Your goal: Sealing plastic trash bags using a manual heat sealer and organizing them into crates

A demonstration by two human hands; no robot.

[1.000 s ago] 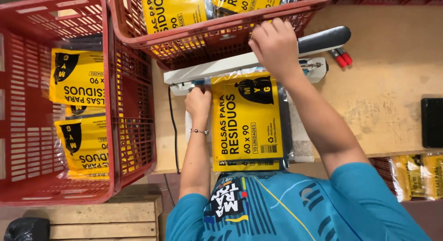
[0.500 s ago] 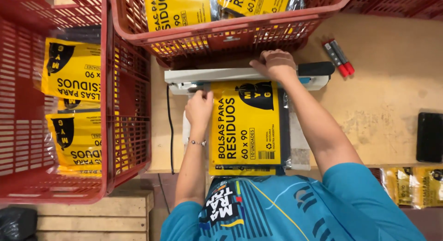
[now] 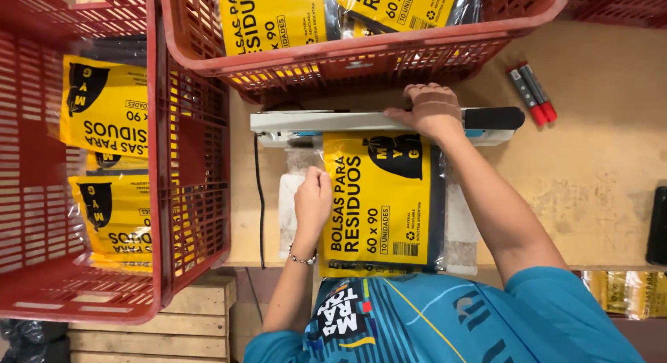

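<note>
Wooden tabletop (image 3: 597,196) runs under everything we see, pale and scuffed. At far left sits a red basket (image 3: 187,196) with yellow packs (image 3: 104,113) lying in it, partly behind its mesh wall. A second red basket (image 3: 375,57) stands along the top, cut off by the frame edge, with more yellow packs inside.

Our left hand (image 3: 313,200) rests on the left edge of the yellow bag pack (image 3: 379,196), which lies flat on the table in front of us, its top end tucked under the sealer bar (image 3: 326,120). The fingers pinch narrowly at the plastic edge; we cannot tell how much they actually hold. Our right hand (image 3: 432,111) lies palm down on the bar, fingers curled over it, pressing rather than gripping.

Compared with a second ago, the bar has come down: it stood tilted up then, with the right hand raised near the basket, and now it lies level across the pack. The left hand has barely shifted.

Right of the bar lie two markers (image 3: 531,92) with red caps. A dark object (image 3: 656,224) at the right edge is cut off and hard to identify. The pack's top edge is hidden under the bar.
</note>
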